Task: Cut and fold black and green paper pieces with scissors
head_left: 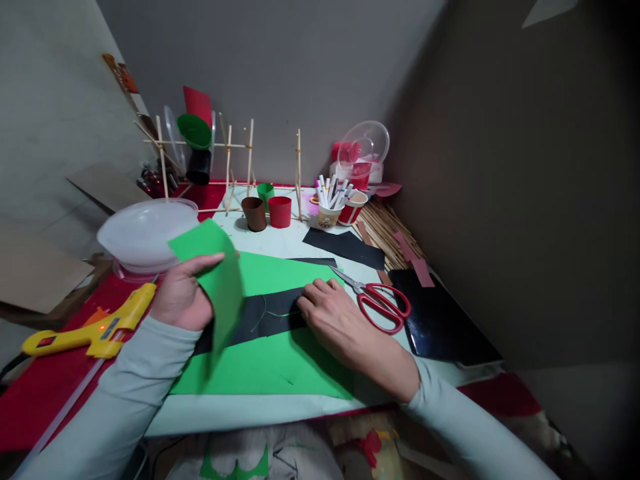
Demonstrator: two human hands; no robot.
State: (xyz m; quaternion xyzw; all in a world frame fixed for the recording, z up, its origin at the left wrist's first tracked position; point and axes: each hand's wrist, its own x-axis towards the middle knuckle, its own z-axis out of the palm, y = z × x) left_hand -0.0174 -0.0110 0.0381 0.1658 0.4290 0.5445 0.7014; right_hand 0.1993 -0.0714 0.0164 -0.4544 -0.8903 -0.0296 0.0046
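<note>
My left hand (184, 293) grips a piece of green craft paper (223, 287), thumb on its near face; the piece stands upright and curves, its lower part blurred. My right hand (333, 317) has curled fingers lowered onto the right part of a black paper strip (253, 319); whatever is between the fingertips is hidden. The strip lies across a large green sheet (270, 373). A thin green strand (273, 313) loops over the strip toward my right fingertips. Red-handled scissors (383, 307) lie just right of this hand, blades pointing up-left.
A yellow glue gun (103, 327) rests by my left forearm. Behind are a clear lid (150, 233), brown (254, 213) and red (280, 212) paper cups, a stick frame (230, 145) and a marker cup (330, 215). A dark tablet-like slab (440, 320) and wooden sticks (393, 230) lie right.
</note>
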